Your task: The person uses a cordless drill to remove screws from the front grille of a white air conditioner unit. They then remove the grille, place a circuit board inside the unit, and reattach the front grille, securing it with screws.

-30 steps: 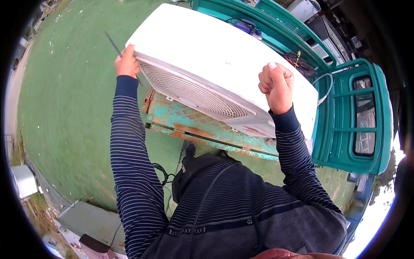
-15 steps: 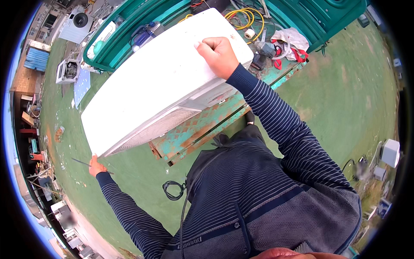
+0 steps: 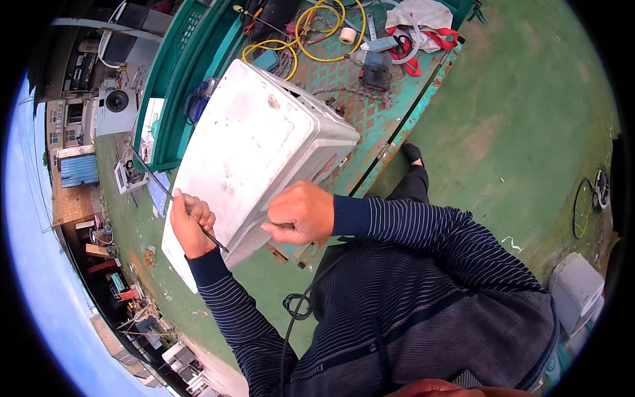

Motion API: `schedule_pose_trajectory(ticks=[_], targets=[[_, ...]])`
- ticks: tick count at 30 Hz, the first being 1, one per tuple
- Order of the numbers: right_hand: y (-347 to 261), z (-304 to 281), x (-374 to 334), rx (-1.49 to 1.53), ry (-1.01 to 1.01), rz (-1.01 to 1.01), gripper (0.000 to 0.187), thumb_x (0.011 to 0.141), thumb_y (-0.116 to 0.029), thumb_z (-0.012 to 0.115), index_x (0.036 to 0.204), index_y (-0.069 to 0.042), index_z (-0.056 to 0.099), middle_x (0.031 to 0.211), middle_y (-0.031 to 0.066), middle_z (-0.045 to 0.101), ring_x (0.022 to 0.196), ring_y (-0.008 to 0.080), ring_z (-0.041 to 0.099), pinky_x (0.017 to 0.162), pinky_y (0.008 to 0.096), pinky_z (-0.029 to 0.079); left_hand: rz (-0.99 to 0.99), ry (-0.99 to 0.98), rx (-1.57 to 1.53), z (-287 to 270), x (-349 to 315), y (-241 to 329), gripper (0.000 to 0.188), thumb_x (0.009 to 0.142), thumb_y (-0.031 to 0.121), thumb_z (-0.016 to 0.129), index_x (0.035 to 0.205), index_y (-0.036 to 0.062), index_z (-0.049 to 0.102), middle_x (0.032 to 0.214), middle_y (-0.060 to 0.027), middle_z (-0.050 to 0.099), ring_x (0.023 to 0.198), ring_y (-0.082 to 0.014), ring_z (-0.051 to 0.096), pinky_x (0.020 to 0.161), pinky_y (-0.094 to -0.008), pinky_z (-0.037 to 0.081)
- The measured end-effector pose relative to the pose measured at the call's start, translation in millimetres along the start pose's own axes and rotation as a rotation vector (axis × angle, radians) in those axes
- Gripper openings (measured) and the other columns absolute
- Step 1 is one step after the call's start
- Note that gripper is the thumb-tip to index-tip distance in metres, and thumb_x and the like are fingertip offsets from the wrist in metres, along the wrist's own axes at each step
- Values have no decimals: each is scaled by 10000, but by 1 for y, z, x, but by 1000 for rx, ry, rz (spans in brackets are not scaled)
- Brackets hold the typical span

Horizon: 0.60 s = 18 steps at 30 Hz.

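Note:
A large white air-conditioner outdoor unit (image 3: pixel 241 142) rests tilted on the bed's edge, its upper face stained and scraped. My left hand (image 3: pixel 193 225) is closed around a thin dark rod (image 3: pixel 153 173) above the unit's left part. The rod runs slantwise through the fist, sticking out at both ends. Close beside it on the right, my right hand (image 3: pixel 301 213) is curled into a fist over the unit's near edge. What that fist holds, if anything, is hidden, and whether it touches the casing I cannot tell.
The green bed (image 3: pixel 370 142) carries a yellow hose (image 3: pixel 324 58), a cordless power tool (image 3: pixel 376 68), a roll of tape (image 3: pixel 347 36) and a white bag with red straps (image 3: pixel 423 25). A dark cord (image 3: pixel 296 308) hangs by my legs. A grey box (image 3: pixel 577 288) stands right.
My left hand, with the rod, has come up from the unit's left corner. My right hand has dropped from its top toward me. The unit shows a stained face and covers less of the bed.

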State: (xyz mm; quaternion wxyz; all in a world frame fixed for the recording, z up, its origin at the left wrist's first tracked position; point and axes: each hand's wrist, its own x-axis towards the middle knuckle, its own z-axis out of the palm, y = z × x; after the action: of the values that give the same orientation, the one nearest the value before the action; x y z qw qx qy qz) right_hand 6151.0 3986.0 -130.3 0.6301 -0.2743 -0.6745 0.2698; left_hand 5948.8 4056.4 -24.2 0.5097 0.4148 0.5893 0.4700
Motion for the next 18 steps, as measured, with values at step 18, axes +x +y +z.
schedule_pose_trajectory(ticks=[18], targets=[[129, -191, 67, 979, 904, 741, 483, 1017, -338, 458, 624, -119, 285, 570, -40, 284, 523, 70, 252, 463, 253, 220, 469, 360, 1490, 186, 59, -42, 353, 995, 294, 550, 746, 44, 541, 550, -158, 529, 502, -355, 541, 470, -410, 403]])
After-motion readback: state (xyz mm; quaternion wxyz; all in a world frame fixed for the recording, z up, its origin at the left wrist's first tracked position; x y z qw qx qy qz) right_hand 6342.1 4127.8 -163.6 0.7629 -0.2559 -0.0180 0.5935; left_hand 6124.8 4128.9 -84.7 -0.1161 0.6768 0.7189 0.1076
